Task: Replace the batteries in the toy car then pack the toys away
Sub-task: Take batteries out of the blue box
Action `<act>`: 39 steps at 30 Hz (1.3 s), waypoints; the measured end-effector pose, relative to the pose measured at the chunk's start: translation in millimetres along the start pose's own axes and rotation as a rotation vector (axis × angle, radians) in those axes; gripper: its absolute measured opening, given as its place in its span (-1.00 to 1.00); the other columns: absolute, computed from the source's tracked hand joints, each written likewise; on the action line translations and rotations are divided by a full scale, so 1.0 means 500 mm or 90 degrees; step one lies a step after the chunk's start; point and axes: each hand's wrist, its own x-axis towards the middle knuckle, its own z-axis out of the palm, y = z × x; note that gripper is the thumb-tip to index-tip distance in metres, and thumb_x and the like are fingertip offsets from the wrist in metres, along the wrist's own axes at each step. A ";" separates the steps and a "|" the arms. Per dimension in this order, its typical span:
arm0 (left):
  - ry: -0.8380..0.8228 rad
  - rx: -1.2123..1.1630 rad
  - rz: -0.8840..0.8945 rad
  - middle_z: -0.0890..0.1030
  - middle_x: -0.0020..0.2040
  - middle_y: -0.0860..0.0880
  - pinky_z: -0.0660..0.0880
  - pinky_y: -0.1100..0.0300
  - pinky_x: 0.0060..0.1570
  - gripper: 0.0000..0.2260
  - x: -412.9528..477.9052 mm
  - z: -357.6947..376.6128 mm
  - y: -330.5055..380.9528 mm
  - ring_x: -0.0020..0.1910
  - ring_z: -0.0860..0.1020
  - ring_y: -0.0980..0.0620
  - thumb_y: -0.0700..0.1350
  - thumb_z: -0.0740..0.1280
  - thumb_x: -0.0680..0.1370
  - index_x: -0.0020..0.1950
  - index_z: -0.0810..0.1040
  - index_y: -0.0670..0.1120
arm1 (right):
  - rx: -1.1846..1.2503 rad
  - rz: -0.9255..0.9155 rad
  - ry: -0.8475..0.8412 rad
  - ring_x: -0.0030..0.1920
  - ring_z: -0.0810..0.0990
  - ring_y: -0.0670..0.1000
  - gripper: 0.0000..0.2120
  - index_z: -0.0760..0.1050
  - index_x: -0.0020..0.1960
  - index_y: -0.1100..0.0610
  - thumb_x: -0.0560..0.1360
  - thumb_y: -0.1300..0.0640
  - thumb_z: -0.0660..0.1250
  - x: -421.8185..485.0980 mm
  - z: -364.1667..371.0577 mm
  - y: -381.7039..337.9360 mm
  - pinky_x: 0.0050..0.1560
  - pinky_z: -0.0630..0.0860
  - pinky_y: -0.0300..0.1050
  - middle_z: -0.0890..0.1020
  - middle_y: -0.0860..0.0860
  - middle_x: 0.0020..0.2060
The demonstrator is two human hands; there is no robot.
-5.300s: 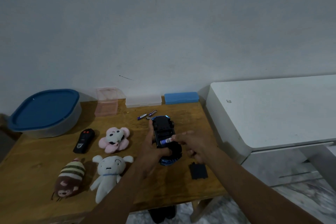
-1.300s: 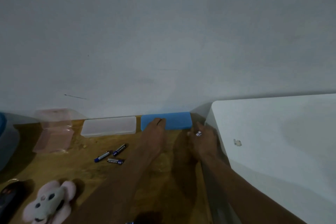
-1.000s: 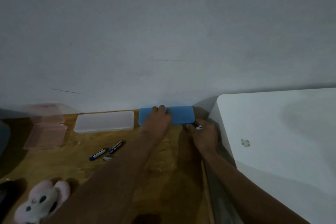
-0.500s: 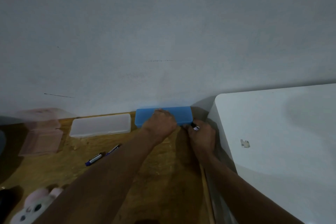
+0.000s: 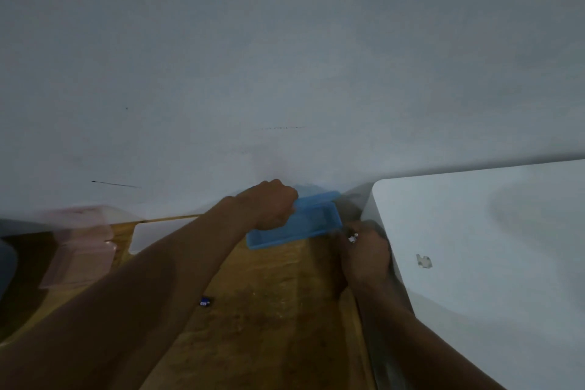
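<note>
Blue case (image 5: 304, 228) being opened at the wall, mid battery swap.

The left hand (image 5: 272, 206) has its fingers curled round the lid (image 5: 316, 198), which is tipped up off the tray. Just right of that grip, the right hand (image 5: 364, 253) pinches what looks like a battery (image 5: 353, 237) at the case's end. The car is out of view. I'd say the cells are being changed over. Next, the lid must go fully back so the pinched cell can drop in. The white cabinet (image 5: 474, 231) crowds the right hand and the wall stops the lid behind. Left of the grip sit a clear case (image 5: 152, 234) and a pink box (image 5: 82, 256). A loose battery (image 5: 205, 301) lies nearer on the table (image 5: 269, 326).
</note>
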 end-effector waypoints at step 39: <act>0.059 0.003 -0.052 0.57 0.01 -0.20 0.42 0.10 -0.16 -0.85 0.011 -0.008 0.007 -0.06 0.57 -0.15 -0.16 0.24 0.62 0.05 0.54 -0.21 | -0.517 -0.652 -0.243 0.26 0.33 0.23 -0.45 0.08 0.50 0.20 0.57 0.23 0.20 0.085 0.024 -0.086 0.17 0.48 0.13 0.33 0.24 0.31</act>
